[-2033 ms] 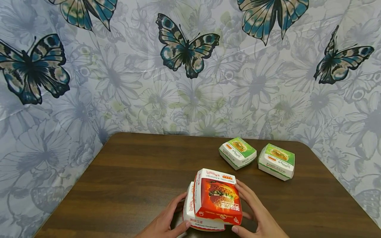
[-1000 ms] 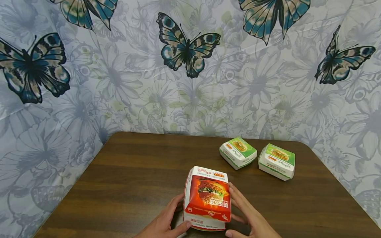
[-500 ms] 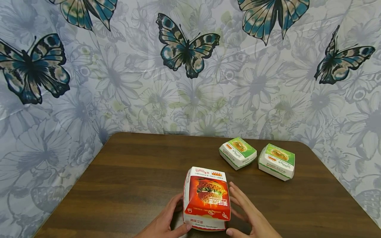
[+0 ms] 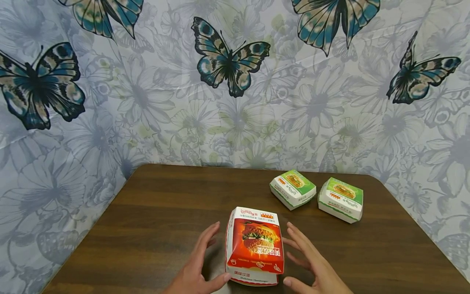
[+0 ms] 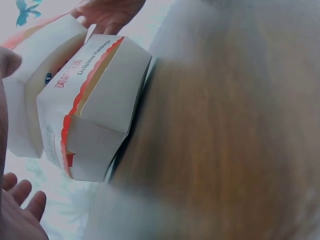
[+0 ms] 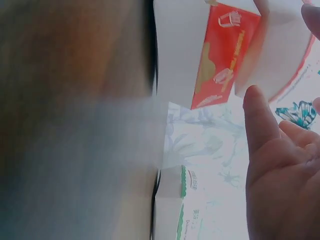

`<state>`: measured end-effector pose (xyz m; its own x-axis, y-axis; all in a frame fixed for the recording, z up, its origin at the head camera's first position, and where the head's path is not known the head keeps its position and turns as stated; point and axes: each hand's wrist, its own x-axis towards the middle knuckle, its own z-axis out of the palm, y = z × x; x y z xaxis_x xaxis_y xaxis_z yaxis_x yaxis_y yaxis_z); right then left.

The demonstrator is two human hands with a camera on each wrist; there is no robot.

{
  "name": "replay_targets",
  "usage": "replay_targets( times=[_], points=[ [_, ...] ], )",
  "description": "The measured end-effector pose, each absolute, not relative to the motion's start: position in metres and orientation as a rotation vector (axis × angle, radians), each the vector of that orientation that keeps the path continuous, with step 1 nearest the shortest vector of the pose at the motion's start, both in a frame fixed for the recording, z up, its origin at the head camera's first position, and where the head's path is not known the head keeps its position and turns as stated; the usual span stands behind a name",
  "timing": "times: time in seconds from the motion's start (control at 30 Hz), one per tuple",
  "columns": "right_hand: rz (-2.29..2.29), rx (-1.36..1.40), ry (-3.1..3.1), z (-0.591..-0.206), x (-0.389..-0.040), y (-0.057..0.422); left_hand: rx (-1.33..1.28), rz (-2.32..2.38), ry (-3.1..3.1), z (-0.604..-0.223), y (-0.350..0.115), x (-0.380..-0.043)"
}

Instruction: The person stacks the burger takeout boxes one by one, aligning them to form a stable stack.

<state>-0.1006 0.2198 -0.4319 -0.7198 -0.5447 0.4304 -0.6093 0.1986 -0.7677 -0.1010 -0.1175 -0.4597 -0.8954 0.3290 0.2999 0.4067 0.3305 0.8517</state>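
Two hamburger boxes are stacked near the front of the table. The upper burger box (image 4: pixel 255 241) has a red top with a burger picture; the lower burger box (image 4: pixel 253 276) is mostly hidden, its white lettered front flap showing. My left hand (image 4: pixel 196 265) is spread at the stack's left, fingers off the side, thumb tip right at the lower box's front corner. On the other side my right hand (image 4: pixel 312 261) stands with fingers apart, a narrow gap from the stack. In the left wrist view the lower box (image 5: pixel 95 100) is seen side-on beneath the upper box (image 5: pixel 42 85).
Two smaller green-and-white burger boxes lie at the back right: one box (image 4: pixel 293 190) left of the other box (image 4: pixel 341 200). The dark wooden table (image 4: pixel 154 220) ends at a butterfly-patterned cloth (image 4: pixel 235 130) behind.
The upper box has shifted left and now sits squarely over the lower one. Since half a second ago, my left fingers have come off the stack, and my right hand has drawn slightly away.
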Motion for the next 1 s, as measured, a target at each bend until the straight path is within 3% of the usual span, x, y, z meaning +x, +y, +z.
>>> replay_targets(
  times=[0.4, 1.0],
  points=[
    [1.373, 1.051, -2.263, -0.430, -0.105, 0.230, -0.817, -1.516, -2.379, -0.456, -0.118, -0.099],
    [1.077, 0.377, -2.182, -0.440, -0.132, 0.272, -0.861, -1.528, -2.369, -0.453, -0.119, -0.096]
  ],
)
